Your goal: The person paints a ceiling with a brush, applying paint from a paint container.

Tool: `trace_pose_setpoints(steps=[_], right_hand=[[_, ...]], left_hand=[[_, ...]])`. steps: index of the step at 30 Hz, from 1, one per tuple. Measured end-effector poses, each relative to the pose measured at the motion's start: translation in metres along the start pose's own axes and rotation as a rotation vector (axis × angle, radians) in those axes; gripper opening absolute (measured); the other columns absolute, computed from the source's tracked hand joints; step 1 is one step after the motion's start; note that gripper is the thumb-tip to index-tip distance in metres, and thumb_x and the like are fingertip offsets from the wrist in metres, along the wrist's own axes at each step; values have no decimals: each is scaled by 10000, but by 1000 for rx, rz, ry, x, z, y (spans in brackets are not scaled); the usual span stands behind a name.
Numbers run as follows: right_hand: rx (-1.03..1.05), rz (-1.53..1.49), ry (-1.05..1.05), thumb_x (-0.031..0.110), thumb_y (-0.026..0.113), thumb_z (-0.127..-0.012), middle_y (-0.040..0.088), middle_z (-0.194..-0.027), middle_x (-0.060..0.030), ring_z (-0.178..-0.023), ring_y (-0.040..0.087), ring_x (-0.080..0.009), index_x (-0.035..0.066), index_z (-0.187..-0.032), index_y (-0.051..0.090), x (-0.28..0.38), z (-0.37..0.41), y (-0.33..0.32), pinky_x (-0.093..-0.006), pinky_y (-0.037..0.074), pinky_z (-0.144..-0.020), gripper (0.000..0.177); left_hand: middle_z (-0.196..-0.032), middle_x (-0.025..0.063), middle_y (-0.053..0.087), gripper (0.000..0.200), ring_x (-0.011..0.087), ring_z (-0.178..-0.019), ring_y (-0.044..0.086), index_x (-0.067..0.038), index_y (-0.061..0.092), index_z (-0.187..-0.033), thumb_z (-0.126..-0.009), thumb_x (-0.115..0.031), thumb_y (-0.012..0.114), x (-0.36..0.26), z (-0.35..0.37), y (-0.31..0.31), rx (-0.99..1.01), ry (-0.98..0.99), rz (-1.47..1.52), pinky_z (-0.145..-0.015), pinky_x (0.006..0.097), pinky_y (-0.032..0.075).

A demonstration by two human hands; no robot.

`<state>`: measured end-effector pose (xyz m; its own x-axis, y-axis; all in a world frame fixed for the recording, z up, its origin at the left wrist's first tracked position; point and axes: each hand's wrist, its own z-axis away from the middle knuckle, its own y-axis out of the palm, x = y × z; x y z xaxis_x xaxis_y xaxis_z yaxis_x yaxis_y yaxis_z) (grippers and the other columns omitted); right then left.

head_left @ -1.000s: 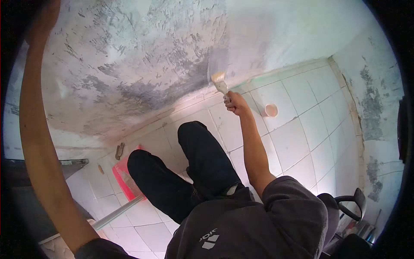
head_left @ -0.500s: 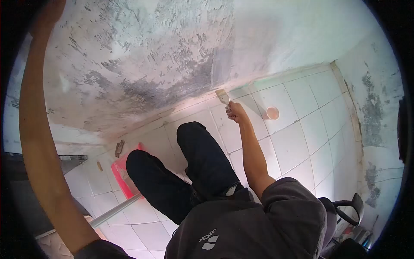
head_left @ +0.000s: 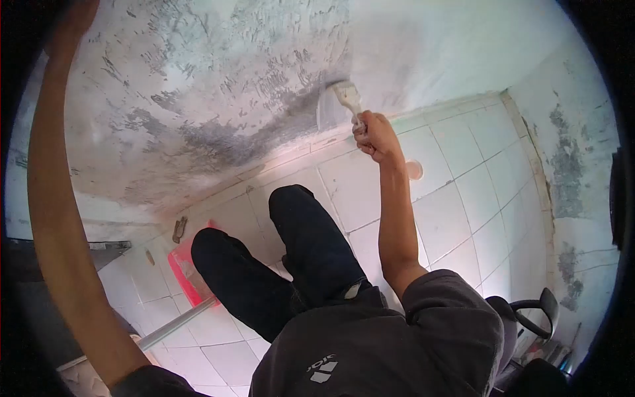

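My right hand is closed round the handle of a paint brush. The bristles touch the lower part of the wall, at the border between a grey, scraped area and a smoother pale area. A round cup with pinkish content stands on the tiled floor, partly behind my right wrist. My left arm reaches up along the left edge; my left hand lies near the wall at the top left, dim and cut off, with its fingers out of sight.
A pink dustpan with a long handle lies left of my knees. A small brown tool is on the white floor tiles by the wall. A black chair armrest stands at the lower right.
My right hand has moved up with the brush, from the floor edge onto the wall. My forearm now partly covers the cup. My left arm is almost unmoved.
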<state>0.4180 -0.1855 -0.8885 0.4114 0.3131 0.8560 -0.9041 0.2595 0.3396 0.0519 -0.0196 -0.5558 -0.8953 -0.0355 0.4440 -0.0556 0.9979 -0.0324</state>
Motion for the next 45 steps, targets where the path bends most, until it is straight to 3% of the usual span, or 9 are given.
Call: trace_pose_setpoints(steps=[5, 13, 24, 29, 34, 38, 41, 43, 45], right_hand=[[-51, -60, -109, 186, 447, -878, 398, -563, 7, -364, 282, -49, 23, -781, 509, 33, 48, 25, -219, 192, -298, 199], [-1, -86, 78, 210, 454, -860, 393, -556, 3, -358, 280, -51, 56, -744, 472, -66, -27, -6, -230, 193, -297, 194], [-49, -17, 345, 257, 431, -874, 390, -553, 0, -373, 265, -59, 83, -716, 417, -197, -93, -70, -230, 198, -319, 236], [-174, 9, 327, 268, 441, -874, 404, -554, -13, -378, 295, -67, 72, -722, 435, -192, -77, -84, -236, 207, -316, 248], [-189, 2, 246, 256, 438, -866, 412, -553, -17, -370, 303, -69, 77, -696, 441, -166, -99, -95, -236, 209, -314, 247], [-148, 71, 186, 237, 414, -871, 406, -555, 8, -368, 289, -55, 74, -711, 454, -125, -91, -82, -230, 201, -313, 232], [-111, 66, 95, 214, 408, -879, 397, -556, 18, -371, 284, -49, 65, -725, 472, -91, -61, -69, -226, 193, -309, 223], [-71, 61, 17, 203, 415, -884, 394, -560, 19, -369, 281, -48, 53, -744, 485, -66, -36, -61, -225, 192, -302, 217], [-83, 43, -11, 204, 420, -884, 392, -558, 19, -365, 277, -50, 50, -747, 489, -43, -13, -53, -227, 192, -298, 217]], left_hand=[[-1375, 224, 409, 481, 355, -1298, 333, 11, 420, -1340, -963, -286, 435, 17, 2, 29, -245, 53, -88, -1100, 432, 189], [-1381, 199, 425, 500, 336, -1296, 353, -7, 432, -1343, -965, -334, 437, -8, 4, 6, 115, -246, -52, -1092, 431, 208], [-1267, 200, 529, 440, 343, -1175, 480, 7, 492, -1279, -967, -299, 437, 20, 4, 16, -59, 16, -53, -1028, 404, 309], [-1280, 198, 517, 437, 354, -1173, 473, 5, 485, -1282, -962, -289, 445, 15, 3, 28, -23, -157, 58, -1013, 408, 323], [-1299, 200, 502, 441, 345, -1215, 439, 4, 475, -1295, -960, -282, 445, 58, 10, 65, -145, 165, -129, -1023, 415, 314], [-1312, 202, 493, 458, 338, -1235, 426, 7, 474, -1296, -960, -302, 440, -1, -3, 12, -349, 66, 45, -1039, 415, 295], [-1323, 205, 484, 480, 331, -1244, 422, 5, 479, -1294, -957, -334, 435, -2, -3, 7, -309, 49, 57, -1054, 410, 278], [-1321, 212, 482, 499, 331, -1242, 424, 5, 487, -1288, -960, -364, 421, -4, -4, -1, 169, -196, -8, -1063, 397, 269], [-1309, 213, 489, 497, 333, -1233, 430, 8, 491, -1281, -961, -366, 425, 20, 3, 32, 55, -173, 38, -1061, 389, 272]])
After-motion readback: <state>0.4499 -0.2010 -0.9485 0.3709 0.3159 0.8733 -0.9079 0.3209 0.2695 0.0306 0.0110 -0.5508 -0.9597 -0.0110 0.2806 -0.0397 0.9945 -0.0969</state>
